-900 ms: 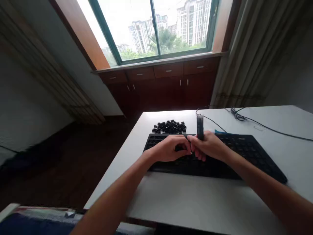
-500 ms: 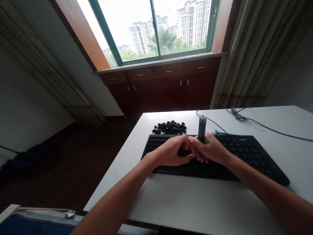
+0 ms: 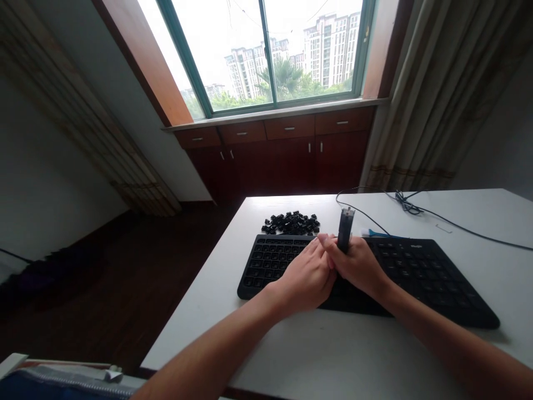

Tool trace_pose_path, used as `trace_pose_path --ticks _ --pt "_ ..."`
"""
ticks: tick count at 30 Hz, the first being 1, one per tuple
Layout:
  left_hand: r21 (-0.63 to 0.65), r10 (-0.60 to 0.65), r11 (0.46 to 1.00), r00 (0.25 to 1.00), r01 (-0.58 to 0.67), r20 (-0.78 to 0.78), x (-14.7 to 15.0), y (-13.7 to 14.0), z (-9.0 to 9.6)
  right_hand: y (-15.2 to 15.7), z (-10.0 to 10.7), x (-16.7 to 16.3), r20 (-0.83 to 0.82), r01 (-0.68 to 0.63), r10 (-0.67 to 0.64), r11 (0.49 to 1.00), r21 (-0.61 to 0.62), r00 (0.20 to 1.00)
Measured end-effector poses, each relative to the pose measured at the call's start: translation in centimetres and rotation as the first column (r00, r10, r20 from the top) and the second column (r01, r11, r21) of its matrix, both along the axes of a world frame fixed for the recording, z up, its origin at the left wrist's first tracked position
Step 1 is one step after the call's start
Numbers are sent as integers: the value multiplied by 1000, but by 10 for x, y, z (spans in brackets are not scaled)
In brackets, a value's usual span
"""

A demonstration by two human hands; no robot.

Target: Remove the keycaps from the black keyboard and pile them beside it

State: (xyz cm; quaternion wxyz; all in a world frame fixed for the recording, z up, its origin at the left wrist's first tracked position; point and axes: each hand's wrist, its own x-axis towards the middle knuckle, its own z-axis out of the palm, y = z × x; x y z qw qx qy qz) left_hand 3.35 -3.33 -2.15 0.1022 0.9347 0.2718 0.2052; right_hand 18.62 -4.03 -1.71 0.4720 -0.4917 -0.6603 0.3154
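Over the keyboard, flat on the white tabletop, your left hand has just turned its back upward and tucked in against your right hand; the gap you had between thumb and fingers is lost from sight. That seems to bring both hands together at the foot of the dark handle, gripped near upright in your right fingers. Can't tell whether your left fingers pinch anything! The keyboard's left end shows rows of open squares, black pieces heaped behind.
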Motion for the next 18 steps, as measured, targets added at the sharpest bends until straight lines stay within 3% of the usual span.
trace_pose_path --ticks 18 --pt "0 -14 1000 1000 14 -21 1 -3 -2 -6 7 -3 -64 112 -109 992 56 992"
